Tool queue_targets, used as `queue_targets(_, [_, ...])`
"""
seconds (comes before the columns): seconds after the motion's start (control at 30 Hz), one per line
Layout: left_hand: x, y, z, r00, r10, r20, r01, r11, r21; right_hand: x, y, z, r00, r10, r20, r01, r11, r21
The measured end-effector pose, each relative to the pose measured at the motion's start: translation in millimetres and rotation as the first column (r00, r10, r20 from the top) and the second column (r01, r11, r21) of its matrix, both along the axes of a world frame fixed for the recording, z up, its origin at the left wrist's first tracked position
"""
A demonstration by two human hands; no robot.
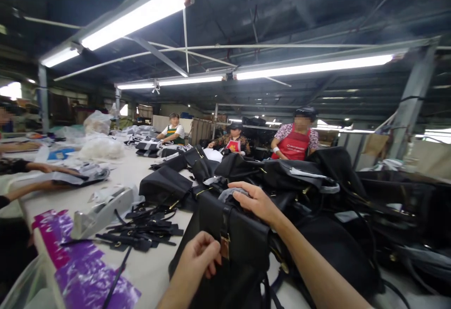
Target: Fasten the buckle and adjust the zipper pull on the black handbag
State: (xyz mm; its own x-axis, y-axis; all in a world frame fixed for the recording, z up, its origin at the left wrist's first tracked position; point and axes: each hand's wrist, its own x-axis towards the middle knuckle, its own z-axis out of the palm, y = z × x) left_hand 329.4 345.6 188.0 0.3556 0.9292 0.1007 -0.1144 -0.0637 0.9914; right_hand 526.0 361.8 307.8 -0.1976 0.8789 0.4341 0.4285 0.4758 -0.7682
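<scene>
Head view shows a black bag [243,238] standing upright at the near edge of the long white table [148,262], held between both hands. The left hand [200,252] is closed in a pinch on the bag's front flap just beside the gold clasp [224,247], while the right hand [255,201] curls over the bag's top edge, fingers clamped on it. A bundle of black straps [148,229] lies on the table just left of the bag, and a heap of black bags [317,182] rises behind it.

Long white worktable [151,271] carries heaped black bags [282,177], loose black straps [148,231], purple sheets [88,271] (near edge), white bundles [100,148].
</scene>
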Motion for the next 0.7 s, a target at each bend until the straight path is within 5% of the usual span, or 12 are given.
queue_targets(0.2, [38, -3, -13.9, 0.965, 0.148, 0.214, -0.144, 0.989, -0.033, 15, -4, 13.3, 0.978, -0.082, 0.194, 0.073, 0.996, 0.056])
queue_targets(0.33, [36, -15, -6.2, 0.904, 0.224, 0.365, -0.191, 0.974, -0.125, 17, -28, 24.8, 0.961, -0.146, 0.234, 0.139, 0.989, 0.046])
queue_targets(0.47, [26, -32, 3.6, 0.823, 0.266, 0.502, -0.188, 0.961, -0.201, 7, -64, 33.6, 0.942, -0.043, 0.332, 0.061, 0.997, -0.045])
queue_targets(0.7, [8, -47, -0.5, 0.734, 0.354, 0.580, -0.083, 0.894, -0.440, -8, -88, 4.5, 0.819, -0.113, 0.563, 0.101, 0.993, 0.054])
